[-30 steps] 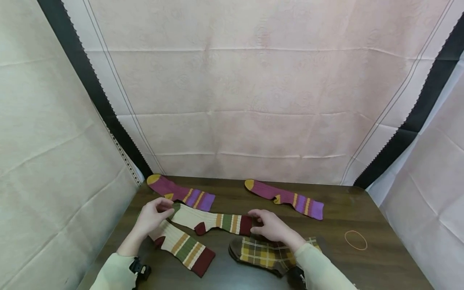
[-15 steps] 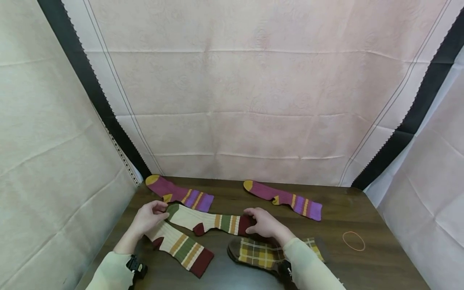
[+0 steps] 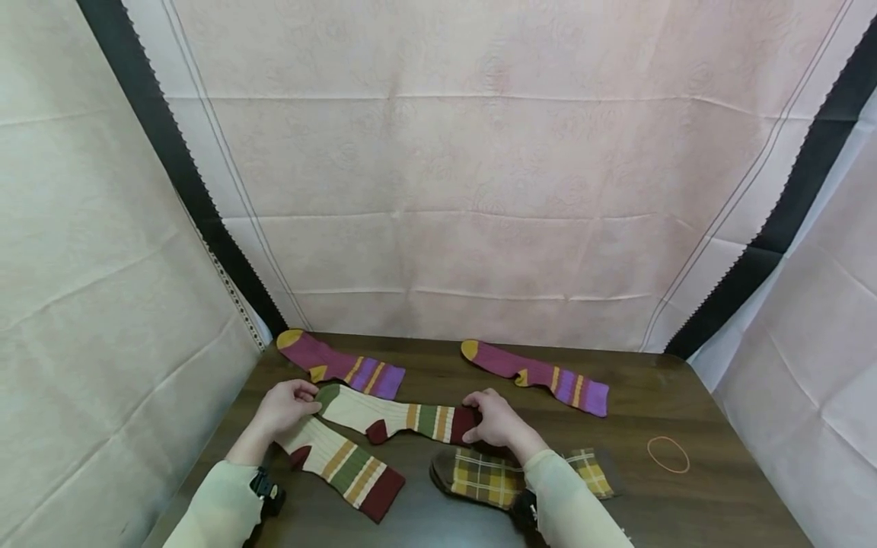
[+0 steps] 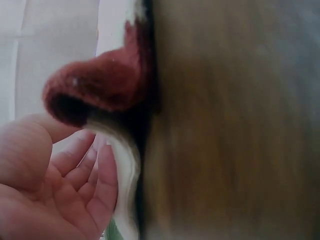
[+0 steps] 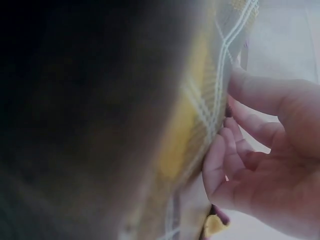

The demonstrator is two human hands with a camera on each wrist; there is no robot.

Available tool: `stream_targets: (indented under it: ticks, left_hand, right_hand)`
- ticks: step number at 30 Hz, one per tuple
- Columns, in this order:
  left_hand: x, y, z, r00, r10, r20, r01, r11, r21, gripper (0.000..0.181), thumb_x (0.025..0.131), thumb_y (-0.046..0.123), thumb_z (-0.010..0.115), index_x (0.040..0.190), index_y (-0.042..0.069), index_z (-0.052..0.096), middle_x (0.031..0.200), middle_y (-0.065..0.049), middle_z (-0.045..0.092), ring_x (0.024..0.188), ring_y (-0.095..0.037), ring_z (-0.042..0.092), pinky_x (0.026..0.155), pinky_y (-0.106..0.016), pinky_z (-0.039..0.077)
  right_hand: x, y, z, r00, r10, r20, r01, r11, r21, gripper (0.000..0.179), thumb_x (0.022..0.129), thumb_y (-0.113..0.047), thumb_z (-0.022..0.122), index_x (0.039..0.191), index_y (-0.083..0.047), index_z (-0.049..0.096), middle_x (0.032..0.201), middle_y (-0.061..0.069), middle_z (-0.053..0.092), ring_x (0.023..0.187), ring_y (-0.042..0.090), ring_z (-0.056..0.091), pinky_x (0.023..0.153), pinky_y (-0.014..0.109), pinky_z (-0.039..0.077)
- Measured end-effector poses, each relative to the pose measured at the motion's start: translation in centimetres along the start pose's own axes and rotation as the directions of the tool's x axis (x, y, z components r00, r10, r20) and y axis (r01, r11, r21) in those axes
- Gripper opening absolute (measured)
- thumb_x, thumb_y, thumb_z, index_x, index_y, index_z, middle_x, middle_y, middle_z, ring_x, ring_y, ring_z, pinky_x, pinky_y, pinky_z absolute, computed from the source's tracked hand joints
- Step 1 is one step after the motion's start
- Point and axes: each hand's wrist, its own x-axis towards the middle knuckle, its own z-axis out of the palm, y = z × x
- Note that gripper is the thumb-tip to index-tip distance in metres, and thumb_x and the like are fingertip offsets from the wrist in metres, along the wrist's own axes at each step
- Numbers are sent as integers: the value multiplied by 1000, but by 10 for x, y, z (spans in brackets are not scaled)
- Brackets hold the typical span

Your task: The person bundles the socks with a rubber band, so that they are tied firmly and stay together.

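A cream sock [image 3: 352, 409] with a green toe, striped leg and dark red cuff lies crosswise on the table. My left hand [image 3: 282, 413] pinches its toe end between thumb and fingers. At the other end, my right hand [image 3: 502, 422] pinches the dark red cuff, partly covering it. A matching cream sock [image 3: 349, 468] lies slanted below, its toe end under my left hand; its dark red heel [image 4: 100, 90] looms large in the left wrist view. Beneath my right forearm lie plaid yellow-green socks [image 3: 486, 479], partly hidden by the sleeve.
Two purple socks with yellow toes lie at the back of the wooden table [image 3: 726, 502], a left one [image 3: 329, 361] and a right one [image 3: 527, 373]. A thin rubber band [image 3: 668, 454] lies at right. Pale fabric walls [image 3: 479, 228] stand around the table.
My right hand has shifted slightly left, further onto the dark red cuff. The left hand stays at the toe. The socks have hardly moved.
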Motion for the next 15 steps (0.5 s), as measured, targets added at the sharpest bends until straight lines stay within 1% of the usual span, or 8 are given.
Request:
stream_targets:
  ticks: [4,6,10,15]
  left_hand:
    - [2,0,1,1000,-14,19,13,997,75,34,93,20,83,117,-1,73,97,-6,70,86,-21,62,76,-39,49]
    - [3,-1,1,999,-26,30,23,995,95,34,93,21,83,118,0,73,94,-4,68,84,-20,60,75,-38,48]
    - [3,0,-1,998,-28,57,23,995,92,35,93,18,81,120,0,72,92,-4,64,81,-21,57,72,-36,44]
    - [4,2,-1,998,-16,68,10,995,97,35,93,18,81,122,1,72,93,-4,64,82,-21,57,71,-36,44]
  right_hand:
    - [0,3,1,1000,29,-11,-29,999,40,55,83,-5,93,131,-4,67,124,13,58,115,35,58,101,55,51]
    - [0,4,2,999,30,-14,-29,998,50,52,83,-4,93,127,-5,67,123,11,58,113,33,58,100,54,51]
    - [0,4,5,999,29,-14,-28,998,50,46,84,-5,93,123,-6,68,119,9,59,110,31,57,99,54,51]
    - [1,4,5,999,31,-23,-30,999,36,44,83,-4,93,119,-7,68,116,7,60,108,30,57,98,54,50]
